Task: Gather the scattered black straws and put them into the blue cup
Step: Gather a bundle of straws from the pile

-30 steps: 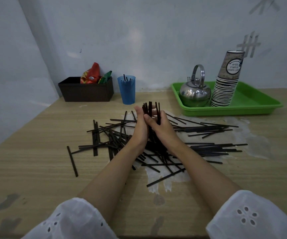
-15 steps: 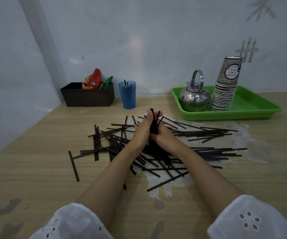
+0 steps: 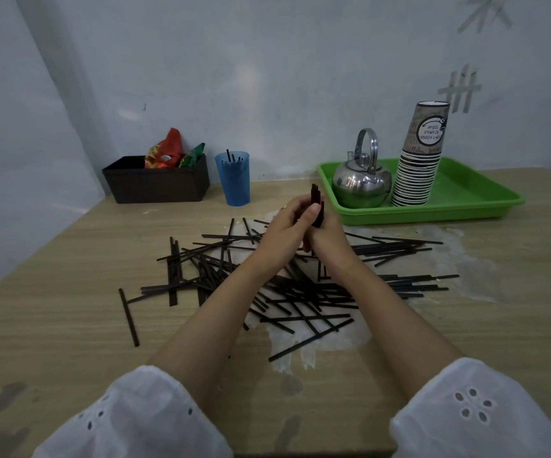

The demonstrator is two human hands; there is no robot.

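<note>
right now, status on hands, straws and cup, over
Left hand and right hand both in a grip on one upright bundle of straws. Blue cup holds a few; many scattered straws on table. Path to cup clear.

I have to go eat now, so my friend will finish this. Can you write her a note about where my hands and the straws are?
Hands: the left hand and right hand are pressed together above the table, both closed on a small upright bundle of thin black straws.
Things: the blue plastic cup stands at the back, beside the dark brown box.
Done: a few straws already stick out of the cup.
Left: drop the bundle in, then gather the large scattered pile of black straws on the wooden table.
</note>
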